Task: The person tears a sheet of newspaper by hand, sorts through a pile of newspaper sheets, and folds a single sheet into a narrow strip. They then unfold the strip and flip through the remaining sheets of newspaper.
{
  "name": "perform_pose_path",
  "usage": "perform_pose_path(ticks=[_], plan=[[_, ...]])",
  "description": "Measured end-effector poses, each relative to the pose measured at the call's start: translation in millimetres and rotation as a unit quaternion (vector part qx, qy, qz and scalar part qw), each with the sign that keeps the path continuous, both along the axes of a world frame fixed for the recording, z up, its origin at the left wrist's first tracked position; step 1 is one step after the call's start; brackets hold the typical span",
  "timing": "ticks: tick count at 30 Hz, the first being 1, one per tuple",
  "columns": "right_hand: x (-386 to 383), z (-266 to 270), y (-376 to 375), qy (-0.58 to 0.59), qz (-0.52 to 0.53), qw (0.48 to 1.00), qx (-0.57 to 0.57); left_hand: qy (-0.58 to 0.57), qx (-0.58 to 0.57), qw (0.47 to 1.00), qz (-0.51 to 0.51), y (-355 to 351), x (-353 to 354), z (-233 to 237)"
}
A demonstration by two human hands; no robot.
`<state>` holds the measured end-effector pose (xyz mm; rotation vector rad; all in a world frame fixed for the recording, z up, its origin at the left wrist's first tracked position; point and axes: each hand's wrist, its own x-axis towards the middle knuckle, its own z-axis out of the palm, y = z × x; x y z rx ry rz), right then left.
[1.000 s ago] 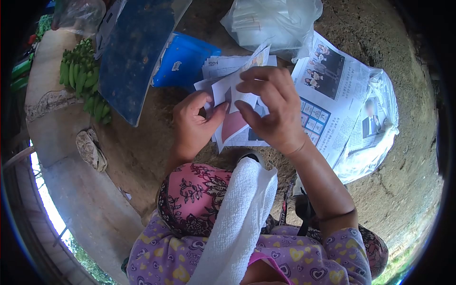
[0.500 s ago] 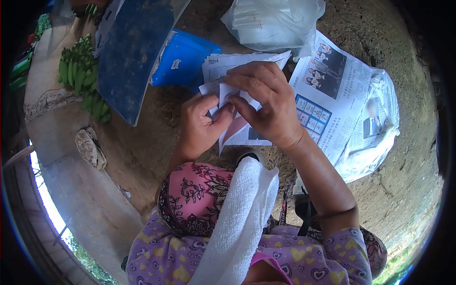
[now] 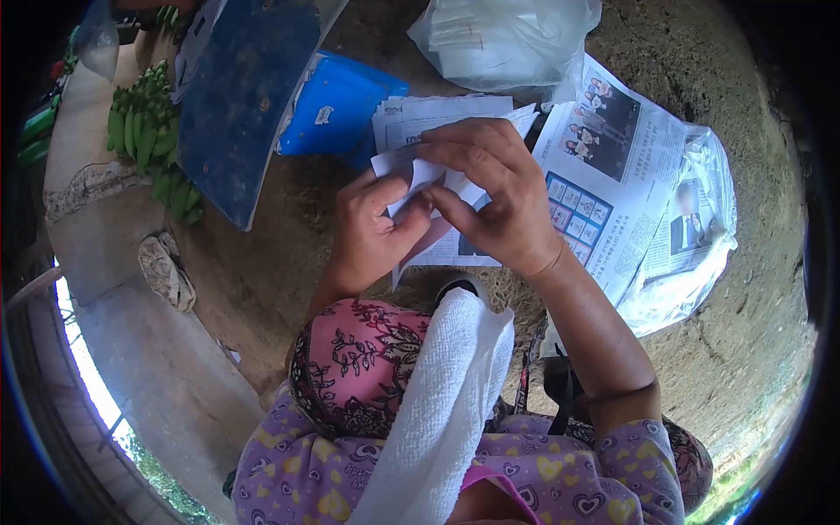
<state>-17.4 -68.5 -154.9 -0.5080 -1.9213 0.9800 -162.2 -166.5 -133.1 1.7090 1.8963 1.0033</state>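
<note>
Between both hands is a folded piece of printed paper (image 3: pixel 420 178), its top edge standing up and a reddish part hanging below. My left hand (image 3: pixel 372 229) pinches its left side between thumb and fingers. From the right, my right hand (image 3: pixel 499 188) curls over the top with its thumb near the left thumb and grips the same paper. A stack of newspaper sheets (image 3: pixel 442 108) lies beneath and behind the hands. To the right, an open newspaper (image 3: pixel 604 144) is spread out, partly under a clear plastic bag (image 3: pixel 678 302).
A white plastic bag (image 3: pixel 503 44) lies at the top. A blue container (image 3: pixel 341 101) sits beside a tilted dark blue board (image 3: pixel 241 105). Green bananas (image 3: pixel 144 131) and a crumpled pale object (image 3: pixel 166 271) are at the left. A white towel (image 3: pixel 437 411) hangs in front of my lap.
The folded paper has tilted and its upper edge has shifted slightly, with its lower tip moved left. My hands keep nearly the same place, fingers slightly moved.
</note>
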Motion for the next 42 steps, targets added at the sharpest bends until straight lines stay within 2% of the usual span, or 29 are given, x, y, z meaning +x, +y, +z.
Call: perform_pose_path(ticks=[13,21,28,40,42], plan=[[4,-1,-1,0.001,0.023,0.999,-0.035,0.033,-0.011,0.999,-0.028,1,1,2],[10,6,-1,-0.067,0.019,0.997,-0.034,0.042,0.0,0.998,-0.047,3,0,0],[8,-2,2,-0.022,0.018,1.0,0.003,-0.023,-0.012,0.999,-0.04,1,-1,-6],[10,-9,0,0.005,-0.005,1.0,0.016,-0.136,-0.055,0.989,-0.02,2,8,0],[10,-11,-4,0.014,-0.013,1.0,-0.009,-0.145,-0.055,0.988,-0.014,1,9,-1]])
